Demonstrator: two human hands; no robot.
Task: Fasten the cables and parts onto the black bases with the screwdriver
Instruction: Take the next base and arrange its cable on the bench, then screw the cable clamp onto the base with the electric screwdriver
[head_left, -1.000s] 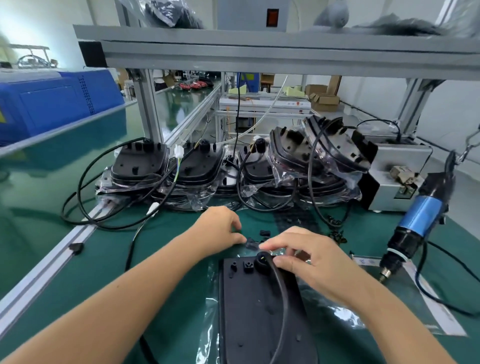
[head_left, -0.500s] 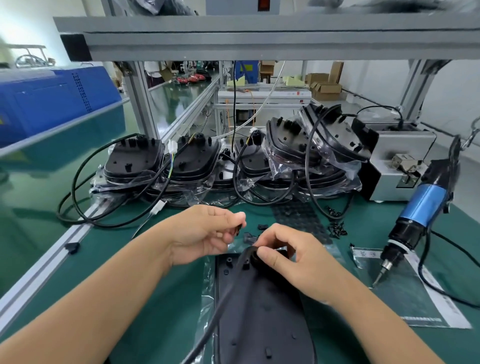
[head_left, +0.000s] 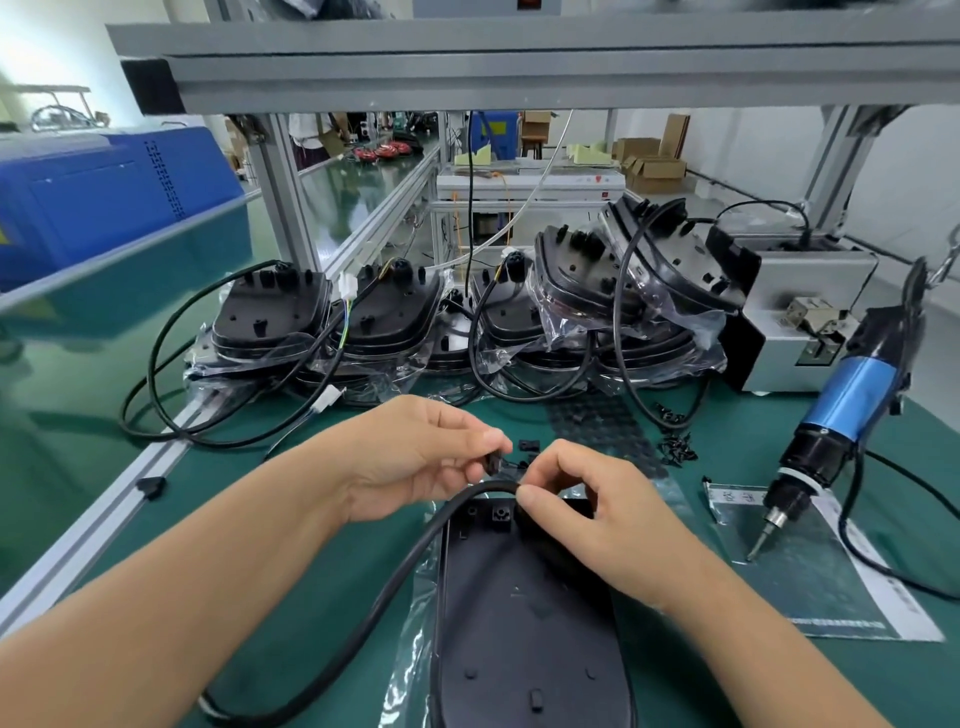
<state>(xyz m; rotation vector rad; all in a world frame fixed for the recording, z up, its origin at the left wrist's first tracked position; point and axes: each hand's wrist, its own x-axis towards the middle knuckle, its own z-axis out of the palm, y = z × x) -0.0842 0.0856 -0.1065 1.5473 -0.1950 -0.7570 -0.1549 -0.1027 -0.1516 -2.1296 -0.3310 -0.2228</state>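
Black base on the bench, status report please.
Left hand pinches small black clip. Right hand pinches cable at black base. Screwdriver untouched.

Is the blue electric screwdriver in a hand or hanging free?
Hanging free: the blue electric screwdriver hangs at the right, tip down, neither hand on it.

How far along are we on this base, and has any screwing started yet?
Done, by the look of it: stacked bases at the back already carry cables. In hand: the left hand pinches a small black clip, while the right hand holds the cable at the top of the current base. Left: the screwdriver hangs untouched and the loose screws lie unused, so fastening has not begun.
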